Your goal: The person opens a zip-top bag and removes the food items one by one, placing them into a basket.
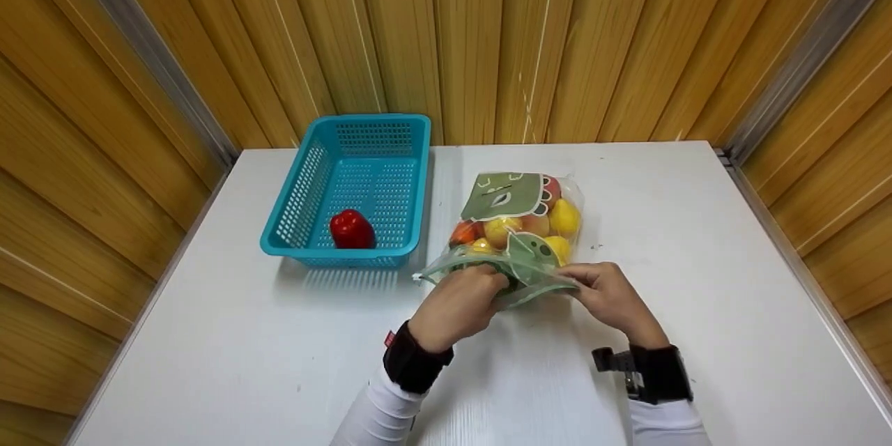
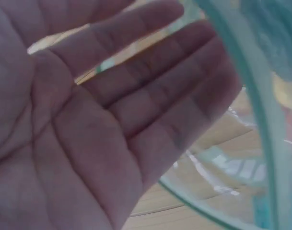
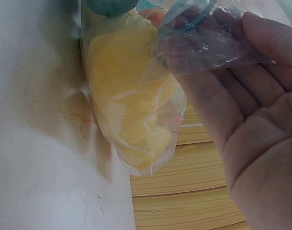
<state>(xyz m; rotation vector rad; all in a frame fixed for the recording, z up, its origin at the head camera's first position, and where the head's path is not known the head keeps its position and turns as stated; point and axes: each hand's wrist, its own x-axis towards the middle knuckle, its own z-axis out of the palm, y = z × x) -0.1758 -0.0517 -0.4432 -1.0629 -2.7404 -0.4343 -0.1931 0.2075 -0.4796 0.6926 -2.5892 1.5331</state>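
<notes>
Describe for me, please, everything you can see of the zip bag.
The zip bag is clear, plastic-looking, with a green cartoon print and a green-edged mouth. It lies on the white table, right of the blue basket, open at its near end, holding yellow and reddish fruit. The left hand has its fingers in the mouth; the right hand pinches the mouth's right side.

The head camera looks forward and down over the counter (image 1: 209, 362) from its near side, wide enough to reach the wood-panelled wall (image 1: 463, 49). The wrist cameras sit close, one looking along the left hand (image 1: 461, 306), the other along the right hand (image 1: 614, 298) with the counter tipped upright at frame left; all three share the clear bag (image 1: 502, 196).
</notes>
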